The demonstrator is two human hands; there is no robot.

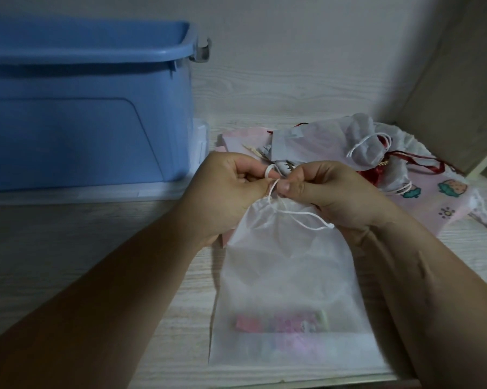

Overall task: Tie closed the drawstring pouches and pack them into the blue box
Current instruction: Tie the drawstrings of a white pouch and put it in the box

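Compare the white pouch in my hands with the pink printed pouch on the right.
The white pouch is plain and translucent, coloured contents faintly showing; the pink pouch is printed with cartoon figures. The left hand and right hand pinch the white pouch's cord; the pink pouch lies untouched. No pouch lies on the white pouch; other pouches partly cover the pink pouch. Both sit outside the blue box.
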